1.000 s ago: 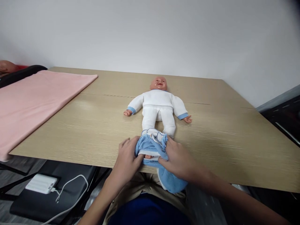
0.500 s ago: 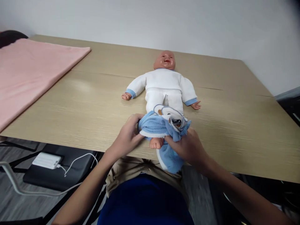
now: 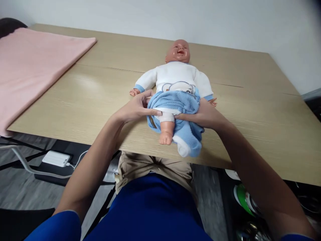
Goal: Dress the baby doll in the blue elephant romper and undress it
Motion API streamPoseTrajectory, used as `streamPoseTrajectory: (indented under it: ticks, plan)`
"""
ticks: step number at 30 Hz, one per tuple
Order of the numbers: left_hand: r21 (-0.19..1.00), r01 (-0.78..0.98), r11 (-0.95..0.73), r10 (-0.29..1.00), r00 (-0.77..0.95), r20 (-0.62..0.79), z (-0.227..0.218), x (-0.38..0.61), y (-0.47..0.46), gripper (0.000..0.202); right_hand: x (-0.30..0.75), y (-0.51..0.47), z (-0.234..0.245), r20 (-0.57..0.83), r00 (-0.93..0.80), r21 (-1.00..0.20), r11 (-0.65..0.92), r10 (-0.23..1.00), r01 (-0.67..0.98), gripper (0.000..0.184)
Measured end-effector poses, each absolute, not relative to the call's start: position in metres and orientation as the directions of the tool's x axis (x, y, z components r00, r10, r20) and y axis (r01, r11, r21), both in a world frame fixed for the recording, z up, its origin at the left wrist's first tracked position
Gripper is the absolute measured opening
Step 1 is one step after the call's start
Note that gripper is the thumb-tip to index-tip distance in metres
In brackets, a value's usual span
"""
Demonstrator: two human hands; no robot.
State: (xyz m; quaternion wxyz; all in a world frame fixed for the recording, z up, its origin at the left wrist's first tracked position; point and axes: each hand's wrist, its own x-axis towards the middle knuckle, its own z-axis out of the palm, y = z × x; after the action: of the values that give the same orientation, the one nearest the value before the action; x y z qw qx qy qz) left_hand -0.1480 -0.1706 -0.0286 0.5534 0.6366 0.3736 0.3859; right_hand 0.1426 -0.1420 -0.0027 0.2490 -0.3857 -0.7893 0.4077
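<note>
A baby doll (image 3: 175, 72) in a white top lies on its back on the wooden table (image 3: 250, 100), head away from me. Light blue fleece trousers (image 3: 175, 103) are bunched around its hips and thighs. One bare foot (image 3: 165, 137) sticks out of the left trouser leg; the other trouser leg ends in a white cuff (image 3: 184, 149) near the table's front edge. My left hand (image 3: 135, 108) grips the trousers' waistband on the doll's left side as I see it. My right hand (image 3: 204, 115) grips the fabric on the other side.
A pink cloth (image 3: 32, 67) lies spread over the table's left part. Under the table on the left sit a white power bank (image 3: 56, 158) and its cable. A green and white object (image 3: 242, 197) lies on the floor at the right. A white wall stands behind the table.
Both hands have slid the blue trousers up from the doll's ankles to its hips, and a bare foot now shows. The camera has moved closer and tilted down.
</note>
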Motion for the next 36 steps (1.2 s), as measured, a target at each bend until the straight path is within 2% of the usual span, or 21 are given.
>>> streamPoseTrajectory:
  ticks: [2, 4, 9, 11, 15, 17, 18, 21, 23, 25, 27, 29, 33, 36]
  plan:
    - [0.993, 0.034, -0.109, 0.894, 0.441, 0.082, -0.027, -0.152, -0.166, 0.055, 0.147, -0.139, -0.004, -0.004, -0.568, -0.85, 0.297, 0.823, 0.436, 0.06]
    - [0.991, 0.039, -0.128, 0.882, 0.461, 0.096, -0.028, -0.156, -0.169, 0.053, 0.154, -0.145, -0.003, -0.027, -0.579, -0.864, 0.273, 0.815, 0.424, 0.062]
    - [0.973, 0.16, -0.166, 0.91, 0.404, 0.089, -0.033, -0.162, -0.19, 0.045, 0.174, -0.174, 0.001, 0.038, -0.612, -0.875, 0.322, 0.79, 0.362, 0.041]
    - [0.966, 0.187, -0.176, 0.934, 0.343, 0.104, -0.03, -0.161, -0.194, 0.039, 0.179, -0.183, 0.003, 0.055, -0.605, -0.891, 0.312, 0.794, 0.329, 0.041]
    - [0.898, 0.276, -0.343, 0.933, 0.212, 0.291, -0.006, -0.144, -0.19, 0.041, 0.177, -0.193, 0.008, 0.046, -0.581, -0.962, 0.192, 0.813, 0.193, 0.06]
    - [0.849, 0.318, -0.421, 0.896, 0.29, 0.336, 0.013, -0.129, -0.181, 0.051, 0.171, -0.195, 0.014, 0.028, -0.613, -0.976, 0.155, 0.79, 0.155, 0.065]
    - [0.842, 0.321, -0.433, 0.873, 0.383, 0.302, 0.023, -0.121, -0.175, 0.053, 0.169, -0.195, 0.017, 0.017, -0.63, -0.977, 0.146, 0.776, 0.153, 0.064]
    - [0.873, 0.296, -0.387, 0.696, 0.715, 0.066, 0.042, -0.101, -0.155, 0.042, 0.171, -0.194, 0.03, -0.001, -0.647, -0.952, 0.197, 0.762, 0.234, 0.05]
    - [0.9, 0.254, -0.355, 0.555, 0.832, -0.016, 0.045, -0.094, -0.143, 0.035, 0.181, -0.193, 0.039, -0.025, -0.669, -0.877, 0.305, 0.743, 0.371, 0.042]
    - [0.911, 0.2, -0.36, 0.485, 0.874, 0.0, 0.043, -0.091, -0.136, 0.029, 0.194, -0.193, 0.048, -0.076, -0.716, -0.769, 0.416, 0.694, 0.485, 0.039]
    - [0.919, 0.15, -0.364, 0.479, 0.876, 0.047, 0.039, -0.09, -0.135, 0.026, 0.205, -0.192, 0.051, -0.099, -0.747, -0.721, 0.471, 0.657, 0.509, 0.039]
    - [0.931, 0.111, -0.348, 0.509, 0.856, 0.088, 0.035, -0.091, -0.136, 0.028, 0.212, -0.191, 0.049, -0.071, -0.759, -0.768, 0.451, 0.647, 0.455, 0.038]
    - [0.958, 0.101, -0.267, 0.545, 0.836, 0.064, 0.025, -0.093, -0.138, 0.037, 0.213, -0.187, 0.032, -0.04, -0.699, -0.928, 0.232, 0.714, 0.291, 0.052]
    - [0.971, 0.101, -0.217, 0.526, 0.85, 0.029, 0.018, -0.095, -0.135, 0.046, 0.211, -0.185, 0.024, -0.059, -0.637, -0.949, 0.154, 0.769, 0.274, 0.051]
